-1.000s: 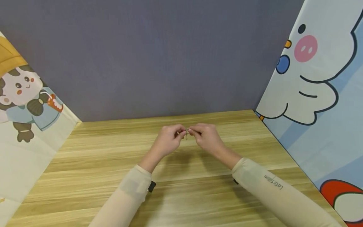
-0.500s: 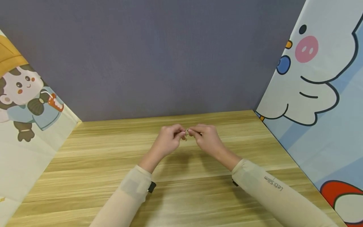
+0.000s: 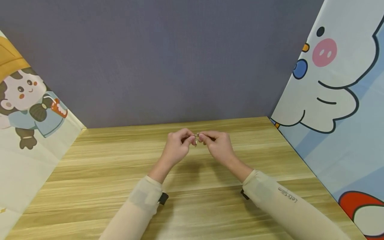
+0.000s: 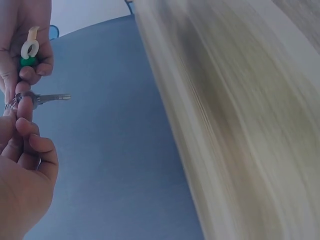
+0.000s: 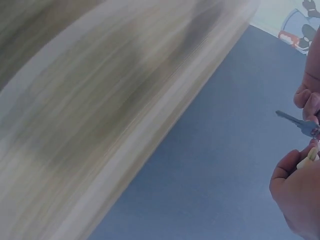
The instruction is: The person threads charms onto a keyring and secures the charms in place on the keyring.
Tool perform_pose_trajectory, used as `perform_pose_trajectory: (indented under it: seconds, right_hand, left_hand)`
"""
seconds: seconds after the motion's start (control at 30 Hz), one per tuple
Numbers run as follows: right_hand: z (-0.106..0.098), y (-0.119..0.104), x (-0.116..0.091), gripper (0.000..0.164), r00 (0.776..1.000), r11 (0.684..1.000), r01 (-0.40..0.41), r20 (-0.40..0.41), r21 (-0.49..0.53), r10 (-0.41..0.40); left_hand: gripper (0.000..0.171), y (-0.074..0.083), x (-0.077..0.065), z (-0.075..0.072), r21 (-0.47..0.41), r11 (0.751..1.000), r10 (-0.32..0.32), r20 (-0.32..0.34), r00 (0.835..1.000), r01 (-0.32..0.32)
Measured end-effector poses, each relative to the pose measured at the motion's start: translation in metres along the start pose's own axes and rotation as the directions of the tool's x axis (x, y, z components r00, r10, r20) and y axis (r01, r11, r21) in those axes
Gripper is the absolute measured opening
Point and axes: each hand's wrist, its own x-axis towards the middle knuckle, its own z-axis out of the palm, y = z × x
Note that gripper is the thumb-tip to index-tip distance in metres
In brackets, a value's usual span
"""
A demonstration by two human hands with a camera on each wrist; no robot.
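Note:
Both hands meet above the table, fingertips close together around a small metal key (image 3: 196, 142) hanging between them. The left hand (image 3: 177, 146) pinches at a thin wire key ring (image 4: 12, 103) in the left wrist view, and the key's blade sticks out past its fingers. Opposite it, the right hand (image 3: 220, 146) pinches at the same small cluster. A small white loop with a green part and a pale tip (image 4: 30, 49) shows at the right hand's curled fingers. The right wrist view shows the key (image 5: 302, 125) between the hands; much of the ring is hidden by fingers.
A wood-grain table (image 3: 204, 206) lies under the hands. Behind it rises a grey panel (image 3: 174, 60). Cartoon-printed panels stand at the left (image 3: 45, 143) and right (image 3: 330, 110). Pale sleeves (image 3: 279, 200) cover both forearms, with a black strap piece (image 3: 163, 198) at the left wrist.
Both hands stay together at the key. The left hand has shifted slightly up and left, its fingertips a little higher, and the dangling key has turned and shifted slightly left.

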Motion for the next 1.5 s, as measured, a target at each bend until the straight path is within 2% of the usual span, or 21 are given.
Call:
perform_pose_trajectory:
  seconds: [0.27, 0.5, 0.8, 0.97, 1.07, 1.2, 1.3, 1.4, 1.5]
  right_hand:
    - [0.006, 0.001, -0.001, 0.018, 0.996, 0.994, -0.077, -0.043, 0.074, 0.081]
    - [0.013, 0.004, -0.003, 0.017, 0.985, 0.974, -0.135, -0.086, 0.182, 0.153]
    - [0.018, 0.004, -0.005, 0.018, 0.970, 0.942, -0.177, -0.114, 0.284, 0.217]
    - [0.019, 0.006, -0.005, 0.017, 0.969, 0.940, -0.175, -0.119, 0.293, 0.217]
    - [0.019, 0.007, -0.006, 0.017, 0.976, 0.958, -0.145, -0.123, 0.248, 0.179]
    - [0.016, 0.009, -0.007, 0.016, 0.990, 0.992, -0.068, -0.113, 0.108, 0.081]
    - [0.010, 0.007, -0.008, 0.017, 0.996, 0.999, 0.016, -0.087, -0.045, -0.020]
    - [0.004, 0.003, -0.007, 0.017, 0.990, 0.971, 0.128, -0.037, -0.202, -0.138]
    - [-0.001, 0.001, -0.006, 0.016, 0.968, 0.919, 0.245, 0.025, -0.309, -0.250]
  left_hand:
    - [0.010, 0.000, -0.001, 0.006, -0.057, 0.995, -0.084, -0.038, 0.996, 0.082]
    - [0.010, 0.001, -0.002, 0.011, -0.111, 0.985, -0.143, -0.070, 0.987, 0.135]
    - [0.011, 0.002, -0.004, 0.016, -0.213, 0.956, -0.226, -0.103, 0.969, 0.201]
    - [0.011, 0.001, -0.006, 0.019, -0.233, 0.949, -0.243, -0.117, 0.963, 0.211]
    - [0.011, 0.001, -0.007, 0.020, -0.223, 0.951, -0.243, -0.116, 0.963, 0.213]
    - [0.010, 0.003, -0.009, 0.018, -0.152, 0.966, -0.225, -0.096, 0.970, 0.209]
    - [0.011, 0.006, -0.009, 0.015, -0.014, 0.983, -0.181, -0.065, 0.981, 0.180]
    - [0.012, 0.009, -0.009, 0.010, 0.166, 0.977, -0.129, -0.026, 0.991, 0.132]
    - [0.012, 0.013, -0.009, 0.006, 0.308, 0.949, -0.072, 0.012, 0.997, 0.065]
